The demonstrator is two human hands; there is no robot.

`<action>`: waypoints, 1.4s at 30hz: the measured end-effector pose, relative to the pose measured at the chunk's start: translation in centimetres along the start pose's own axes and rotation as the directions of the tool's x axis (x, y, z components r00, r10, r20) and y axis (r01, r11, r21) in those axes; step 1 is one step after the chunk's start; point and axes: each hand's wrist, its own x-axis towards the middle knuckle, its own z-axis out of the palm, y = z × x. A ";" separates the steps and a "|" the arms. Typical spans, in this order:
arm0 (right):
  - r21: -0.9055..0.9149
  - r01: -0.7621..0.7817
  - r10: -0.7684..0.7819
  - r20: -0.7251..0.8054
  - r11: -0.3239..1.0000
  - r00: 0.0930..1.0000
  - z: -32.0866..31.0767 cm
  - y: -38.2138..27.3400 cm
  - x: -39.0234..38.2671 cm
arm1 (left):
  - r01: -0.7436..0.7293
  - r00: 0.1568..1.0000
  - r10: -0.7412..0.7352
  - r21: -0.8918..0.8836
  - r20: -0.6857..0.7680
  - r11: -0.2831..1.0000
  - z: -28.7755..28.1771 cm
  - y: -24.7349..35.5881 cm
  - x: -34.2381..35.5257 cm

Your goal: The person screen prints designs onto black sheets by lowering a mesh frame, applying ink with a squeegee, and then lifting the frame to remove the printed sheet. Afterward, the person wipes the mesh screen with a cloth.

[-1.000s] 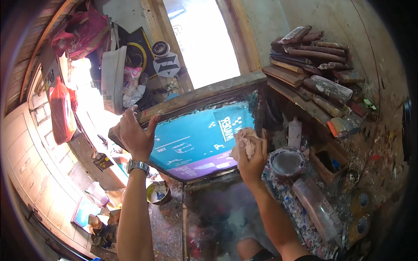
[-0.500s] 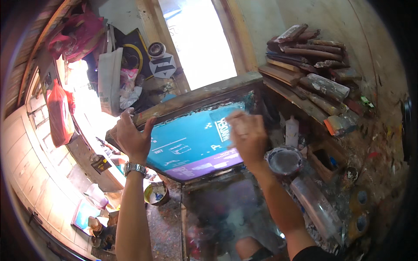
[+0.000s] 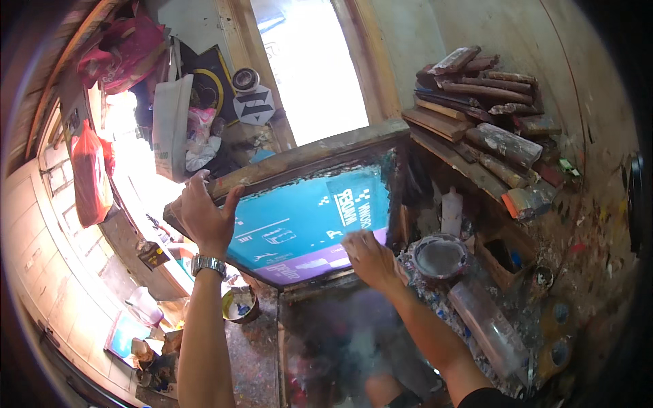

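Observation:
A silkscreen frame (image 3: 320, 148) of dark wood stands tilted up, its mesh (image 3: 282, 217) coated blue above and purple below with pale stencil shapes. My left hand (image 3: 207, 214), with a metal watch on the wrist, grips the frame's upper left corner, thumb over the near face. Against the lower right of the mesh is my right hand (image 3: 373, 262), fingers closed around a small pale wad (image 3: 352, 243). The wad's material is hard to make out. Below the frame lies a dark glossy surface (image 3: 340, 333) with dim reflections.
To the right are a round tub (image 3: 439, 257) of greyish stuff, a white bottle (image 3: 451, 211), a clear plastic roll (image 3: 486, 323) and a wooden box (image 3: 507, 255). Squeegees and wood pieces (image 3: 476, 95) pile on a shelf. A small paint pot (image 3: 240, 304) sits left, below a red bag (image 3: 90, 177).
My right hand has moved down and slightly left over the mesh, from the upper right to the lower edge, uncovering stencil shapes. My left hand keeps its grip on the frame.

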 end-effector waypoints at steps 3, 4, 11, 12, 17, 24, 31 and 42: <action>-0.102 -0.175 0.183 0.073 0.979 0.980 -0.7 -0.9 -1.9 | -0.001 1.000 0.001 -0.008 0.009 1.000 -0.1 -0.2 -0.2; -0.043 -0.126 0.122 -0.080 0.991 0.989 -1.5 -1.5 -1.1 | 0.004 1.000 -0.004 -0.020 0.012 1.000 0.1 -0.2 -0.2; 0.031 0.070 -0.044 -0.507 0.997 0.861 -8.1 -6.4 11.1 | -0.037 0.998 0.035 -0.038 -0.048 0.999 1.3 -0.6 0.4; 0.032 0.069 -0.044 -0.507 0.997 0.861 -7.3 -6.5 11.0 | 0.000 1.000 0.000 -0.019 -0.005 1.000 1.1 -0.7 0.5; -0.147 0.015 -0.018 -0.020 0.989 1.000 0.4 -2.8 3.1 | 0.033 0.999 -0.032 -0.009 0.019 0.999 0.5 -0.3 0.5; -0.114 -0.022 0.024 0.023 0.993 0.999 1.6 -0.9 -2.6 | -0.007 1.000 0.007 -0.006 -0.019 1.000 0.9 -0.6 0.2; -0.078 0.107 -0.130 -0.452 0.991 0.882 -10.5 -7.1 10.4 | -0.022 1.000 0.022 0.001 -0.009 1.000 0.9 -1.2 0.1; -0.138 0.397 -0.398 0.019 0.907 0.917 -5.4 -2.1 3.8 | 0.026 0.999 -0.026 0.004 0.034 1.000 1.1 -0.7 0.5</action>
